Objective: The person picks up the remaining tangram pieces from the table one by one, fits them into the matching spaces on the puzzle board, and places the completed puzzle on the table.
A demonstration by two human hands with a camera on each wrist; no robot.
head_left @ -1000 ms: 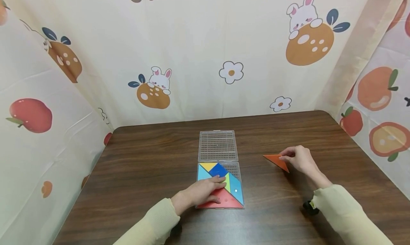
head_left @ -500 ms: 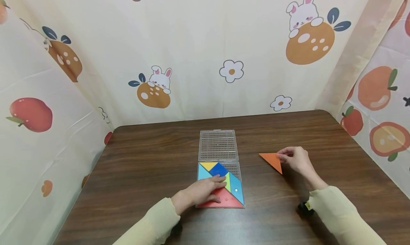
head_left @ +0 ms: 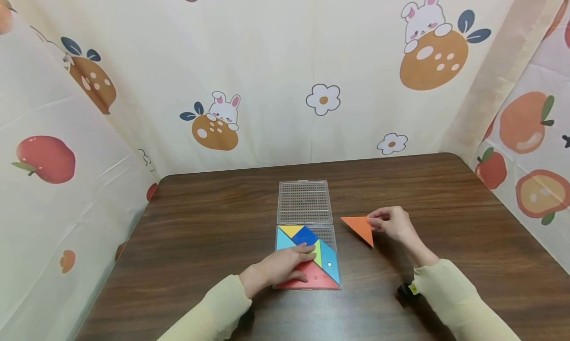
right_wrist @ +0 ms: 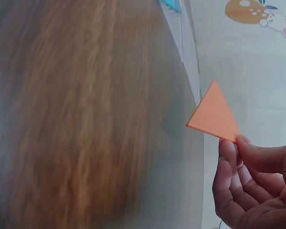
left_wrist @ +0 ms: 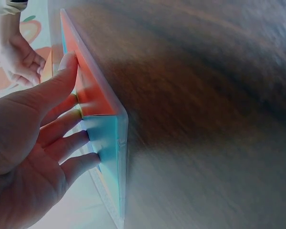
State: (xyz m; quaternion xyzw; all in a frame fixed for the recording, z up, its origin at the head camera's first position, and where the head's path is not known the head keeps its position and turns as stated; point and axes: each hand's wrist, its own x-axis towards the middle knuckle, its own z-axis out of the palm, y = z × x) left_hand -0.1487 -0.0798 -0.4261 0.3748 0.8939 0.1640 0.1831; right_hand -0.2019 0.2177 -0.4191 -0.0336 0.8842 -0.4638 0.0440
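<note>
My right hand pinches an orange triangle tile by one corner, between thumb and fingertips, above the table to the right of a clear plastic case. In the right wrist view the tile points away from the fingers. My left hand rests with spread, nearly straight fingers on the tangram pieces in the near half of the case. Around it show a red triangle, a light blue triangle, a yellow piece, a dark blue piece, a lime piece and a blue parallelogram. The hand covers parts of them.
The case's gridded lid lies folded back flat behind the tray. Both rest on a dark wood-grain table. A printed curtain hangs along the table's back edge, and others border its sides.
My right hand has moved left toward the case with the orange triangle, which has turned slightly and shows more of its face. My left hand has stayed in place on the pieces.
</note>
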